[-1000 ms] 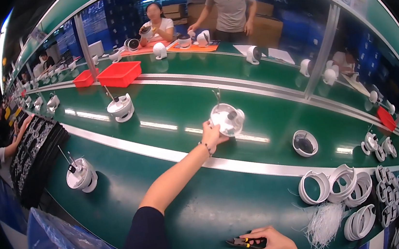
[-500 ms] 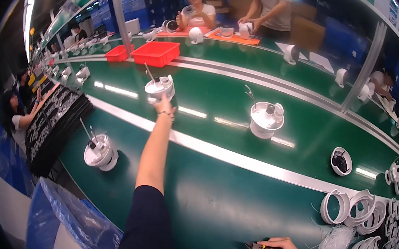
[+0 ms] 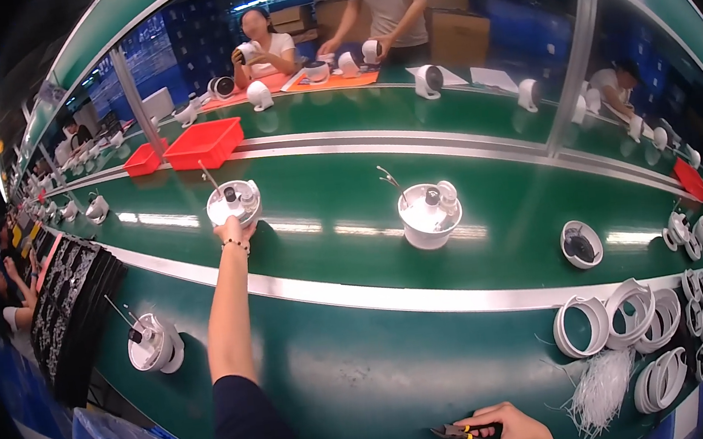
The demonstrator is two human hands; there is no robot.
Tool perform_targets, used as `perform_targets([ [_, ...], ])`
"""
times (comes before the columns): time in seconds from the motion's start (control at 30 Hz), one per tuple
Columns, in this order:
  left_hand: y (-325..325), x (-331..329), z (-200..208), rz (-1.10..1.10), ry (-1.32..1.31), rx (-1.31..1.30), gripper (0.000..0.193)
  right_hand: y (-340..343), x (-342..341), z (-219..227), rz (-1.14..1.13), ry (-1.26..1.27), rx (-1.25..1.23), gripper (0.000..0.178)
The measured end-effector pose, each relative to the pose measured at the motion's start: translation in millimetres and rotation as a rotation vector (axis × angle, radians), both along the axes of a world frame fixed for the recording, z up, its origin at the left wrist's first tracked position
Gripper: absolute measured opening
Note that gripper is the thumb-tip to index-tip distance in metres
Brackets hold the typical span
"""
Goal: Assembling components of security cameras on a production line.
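My left hand (image 3: 236, 234) reaches far out across the green bench, its fingers closed on the near side of a white round housing (image 3: 245, 203) with a dark cylinder and a thin upright lead in its top. In my right hand (image 3: 508, 430), low in the view, is a pair of small cutting pliers (image 3: 458, 431) with black and yellow handles, jaws pointing left. A similar white housing (image 3: 429, 224) stands to the right of my left hand. Another such housing (image 3: 152, 347) sits on the near bench, left of my left forearm.
White rings (image 3: 581, 328) and a bundle of clear ties (image 3: 599, 390) lie at right. A white cup with a black part (image 3: 581, 244) stands beyond them. Red bins (image 3: 205, 143), a metal rail (image 3: 360, 302) and stacked black trays (image 3: 78, 312) surround the bench. Co-workers handle white units across it.
The view has turned, shifting the far bench leftward. My left hand has closed in on the white housing's near side. My right hand still holds the pliers, now more fully in view.
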State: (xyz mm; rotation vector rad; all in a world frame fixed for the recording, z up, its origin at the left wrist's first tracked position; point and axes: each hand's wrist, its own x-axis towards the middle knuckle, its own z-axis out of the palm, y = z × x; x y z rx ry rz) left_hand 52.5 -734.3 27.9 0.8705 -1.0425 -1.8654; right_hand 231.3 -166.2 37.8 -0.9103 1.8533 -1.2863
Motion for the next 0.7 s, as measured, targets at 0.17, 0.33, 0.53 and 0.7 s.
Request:
perform_targets([
  [0.17,120,78,43,-0.692,0.105,-0.051,0.056,5,3,4,0.005,-0.024,-0.018,0.049],
  [0.33,225,149,42,-1.134,-0.109,0.153,0.061,16,1,29,-0.001,0.029,-0.082,0.051],
  [0.53,301,206,29,-1.357,-0.173,0.256,0.067,2,-28,99,-0.242,0.612,-0.018,0.052],
  [0.7,317,198,37,-1.399,-0.279,-0.152,0.071,-1,-45,128,-0.273,1.058,0.350,0.038],
])
